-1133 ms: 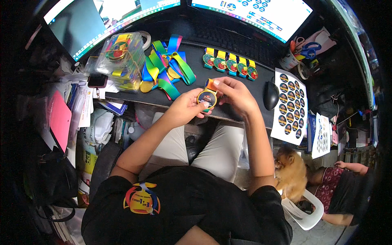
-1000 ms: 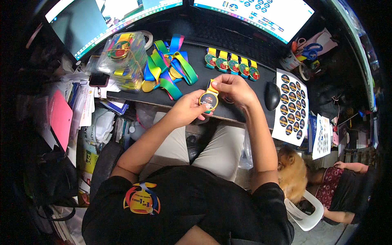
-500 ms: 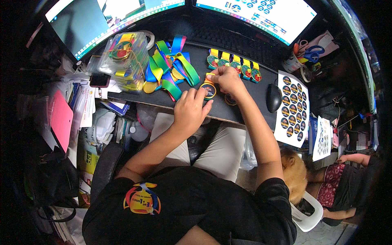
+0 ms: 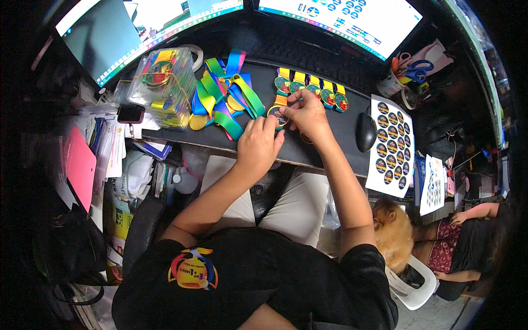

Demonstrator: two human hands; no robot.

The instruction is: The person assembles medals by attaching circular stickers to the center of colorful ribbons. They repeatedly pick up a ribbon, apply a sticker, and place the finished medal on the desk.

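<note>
A round gold medal with a dark printed face and an orange-yellow ribbon lies on the black desk between my hands. My left hand is closed, its fingertips gripping the medal's lower left edge. My right hand bends over the medal's right side, with the thumb on its face and the index finger arched near the ribbon. Part of another gold medal shows beneath my right hand. Just beyond, several finished-looking medals with yellow ribbons stand in a row. A heap of blue-green-yellow ribbons with gold medals lies left.
Clear plastic boxes are stacked at the left, beside a phone. Right of my hand are a black mouse and a sheet of round dark stickers. Two monitors and a keyboard line the back. Another person and a furry animal are at the lower right.
My right hand has shifted from the ribbon at the medal's top down onto its face and right side. My left hand stays by the medal's lower left edge.
</note>
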